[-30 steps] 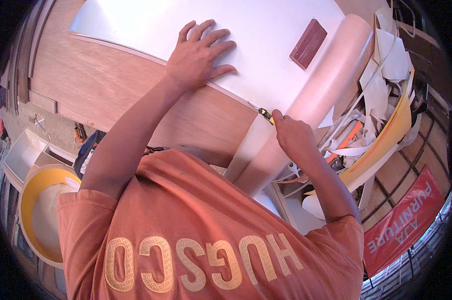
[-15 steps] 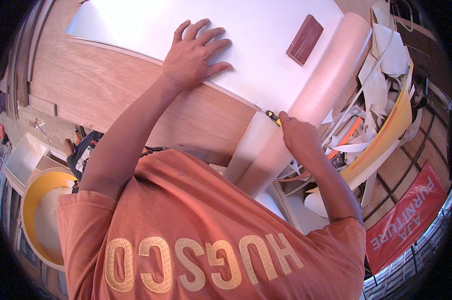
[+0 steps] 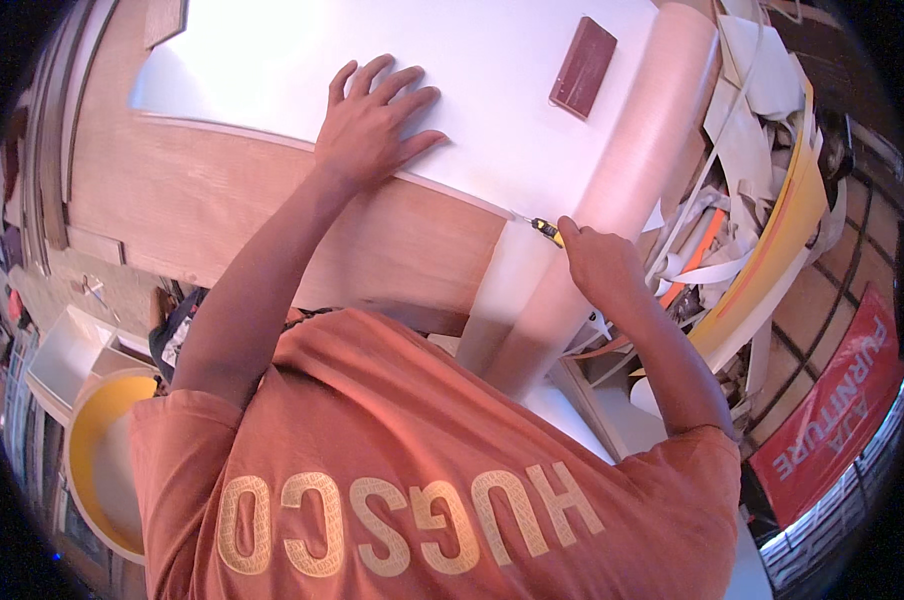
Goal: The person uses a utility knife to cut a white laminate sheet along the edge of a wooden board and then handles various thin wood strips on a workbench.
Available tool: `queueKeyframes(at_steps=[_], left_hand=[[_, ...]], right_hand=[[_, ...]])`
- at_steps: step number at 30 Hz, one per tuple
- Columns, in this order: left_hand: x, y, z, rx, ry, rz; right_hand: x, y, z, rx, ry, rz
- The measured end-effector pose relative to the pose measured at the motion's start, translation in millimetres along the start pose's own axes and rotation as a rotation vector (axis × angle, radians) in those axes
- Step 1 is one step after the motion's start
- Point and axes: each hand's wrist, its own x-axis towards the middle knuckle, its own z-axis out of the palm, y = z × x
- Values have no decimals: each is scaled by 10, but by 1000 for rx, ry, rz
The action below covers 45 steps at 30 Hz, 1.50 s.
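My left hand (image 3: 370, 125) lies on a white sheet (image 3: 487, 100) with fingers spread, near the sheet's front edge. The sheet rests over a plywood board (image 3: 207, 185). My right hand (image 3: 602, 265) is closed round a yellow-and-black utility knife (image 3: 546, 231), its thin blade tip at the sheet's edge. Just beside that hand, a long pale pink-beige roll (image 3: 647, 135) slants across the work surface, with translucent material below the knife. A dark red-brown wooden block (image 3: 582, 67) sits on the white sheet.
Offcuts (image 3: 747, 150) and a curved yellow strip (image 3: 772, 250) crowd the right side. At left are stacked boards (image 3: 57, 150), an open white box (image 3: 67, 350), a round yellow-walled container (image 3: 87, 450) and part of another person (image 3: 167, 325). A red banner (image 3: 822, 410) hangs lower right.
The view has shifted slightly, showing more at the upper left. My right hand and knife have moved a little right. My left hand stays spread on the sheet.
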Motion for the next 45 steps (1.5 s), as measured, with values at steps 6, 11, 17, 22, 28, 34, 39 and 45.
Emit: queueKeyframes(at_steps=[6,11,17,22,28,34,39,45], left_hand=[[5,25,-19,22,4,-9],[33,51,-16,14,-10,20],[25,97,-11,110,-30,-5],[-35,24,105,60,113,93],[-45,-9,75,15,215,222],[-160,496,138,-69,-11,556],[-160,839,292,-224,-115,549],[-171,740,343,-136,-220,651]], right_hand=[[-46,-5,57,27,36,2],[-96,49,170,109,83,15],[-275,-155,142,238,162,107],[-385,-956,653,960,242,479],[-258,-1504,787,1180,472,600],[-158,-1546,864,1154,430,657],[-142,-1542,974,1135,437,658],[-141,-1527,929,1137,453,654]])
